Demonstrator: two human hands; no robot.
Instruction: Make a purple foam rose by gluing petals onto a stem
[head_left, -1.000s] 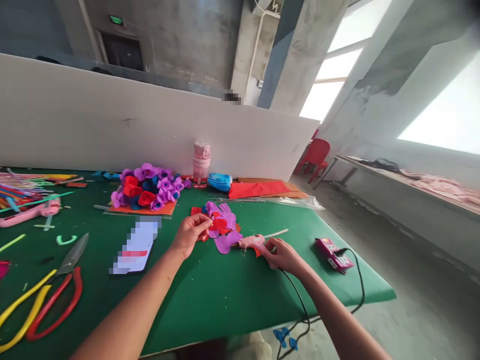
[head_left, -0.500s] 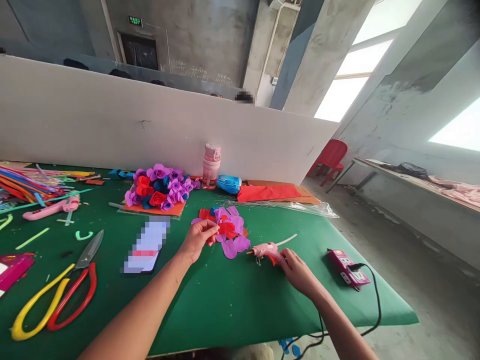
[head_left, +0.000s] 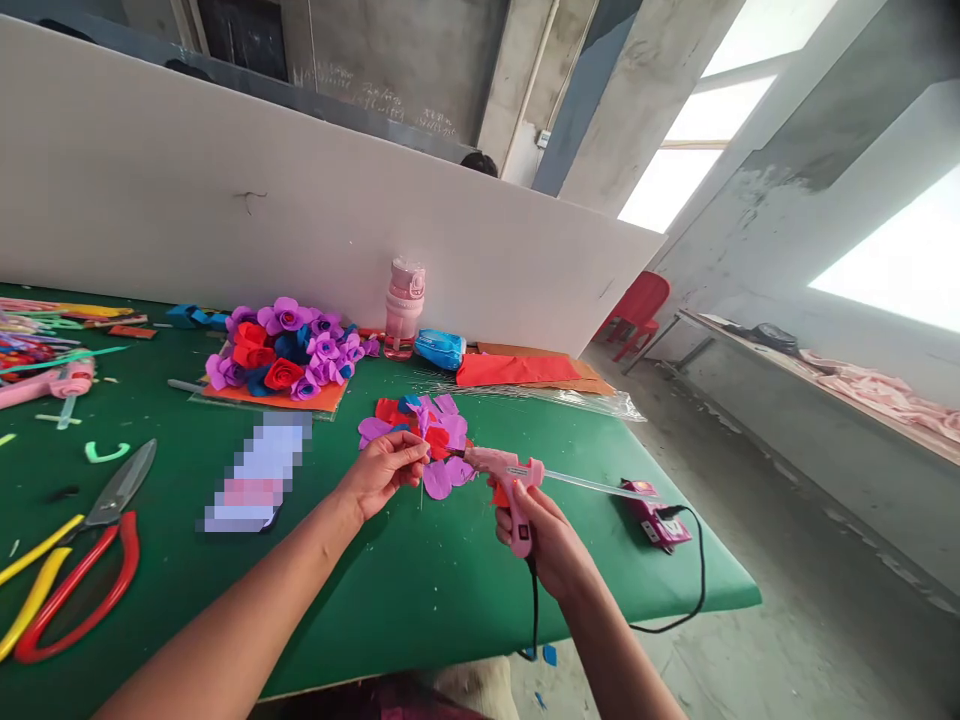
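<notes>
Pink glue gun point(head_left: 496, 461) pointing left; purple, red petals point(head_left: 437, 441) heaped nearby.

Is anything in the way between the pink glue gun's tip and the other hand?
Nothing I can see. The pink glue gun, held in the right hand, points its tip toward the nearby left hand. The petals seem to lie below and beyond.

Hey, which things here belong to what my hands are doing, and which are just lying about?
Part of the job, it seems:
pink glue gun, in the right hand
loose petals, near the left hand
purple, red and blue flowers

Probably just lying about:
phone
pink bottle
blue packet
</notes>
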